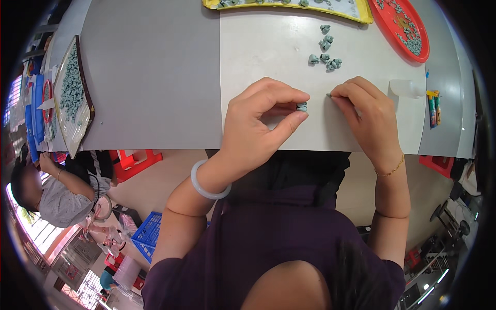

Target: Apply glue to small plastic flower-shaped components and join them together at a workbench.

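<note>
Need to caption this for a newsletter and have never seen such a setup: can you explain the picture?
There is no machine here, only a person working bare-handed. A wide fisheye camera worn on the head looks down, so straight edges bend. The left hand pinches a small grey-green piece; the right hand seems to pinch a tiny dark item, too small to identify. On the worktable ahead are loose grey-green pieces, a yellow-rimmed tray, a red tray and, at right, a white plastic bottle.
</note>
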Tool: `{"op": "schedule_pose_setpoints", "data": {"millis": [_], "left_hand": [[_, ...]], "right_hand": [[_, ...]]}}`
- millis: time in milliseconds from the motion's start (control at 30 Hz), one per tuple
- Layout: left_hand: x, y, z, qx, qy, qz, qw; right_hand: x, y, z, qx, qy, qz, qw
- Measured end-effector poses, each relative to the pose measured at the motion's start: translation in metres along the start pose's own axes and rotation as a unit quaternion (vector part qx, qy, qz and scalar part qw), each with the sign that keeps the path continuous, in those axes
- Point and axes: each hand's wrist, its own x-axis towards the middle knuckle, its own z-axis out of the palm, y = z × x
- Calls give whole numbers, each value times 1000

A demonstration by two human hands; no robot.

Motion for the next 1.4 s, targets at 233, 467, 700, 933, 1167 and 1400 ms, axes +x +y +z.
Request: {"op": "schedule_pose_setpoints", "data": {"millis": [233,467,700,933,1167,1400], "left_hand": [[0,4,2,-10,-3,-12,1000],[1,0,2,-13,8,0,1000],[0,0,1,-3,9,6,1000],[0,5,0,8,10,-8,1000],[-2,2,-4,1,-5,1,1000],[-2,3,-4,24,-25,15,999]], "right_hand": [[-6,-2,0,7,25,27,999],[0,-6,5,-52,25,-30,998],[-3,-16,9,181,15,38,983],[-1,-26,17,261,16,33,965],[-1,-28,16,296,-4,69,953],[-3,-33,14,341,-2,157,927]]}}
